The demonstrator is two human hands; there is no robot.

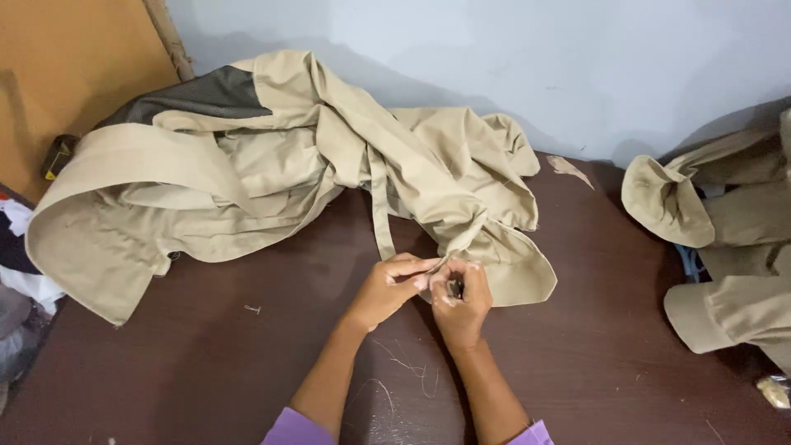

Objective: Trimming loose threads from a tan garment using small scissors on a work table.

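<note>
A crumpled beige garment (272,165) with a dark mesh lining patch lies spread over the dark brown table (206,363). Both hands meet at its near hem, at the middle of the view. My left hand (387,288) pinches the hem's edge between thumb and fingers. My right hand (460,301) is curled shut around a small dark tool, pressed against the same bit of cloth. A narrow beige strap (381,218) runs down from the heap toward my hands.
A pile of more beige garments (725,247) sits at the table's right edge. Loose thread clippings (408,363) lie by my forearms. A brown board (74,74) leans at back left; a pale wall runs behind. Mixed cloth (16,264) lies off the left edge.
</note>
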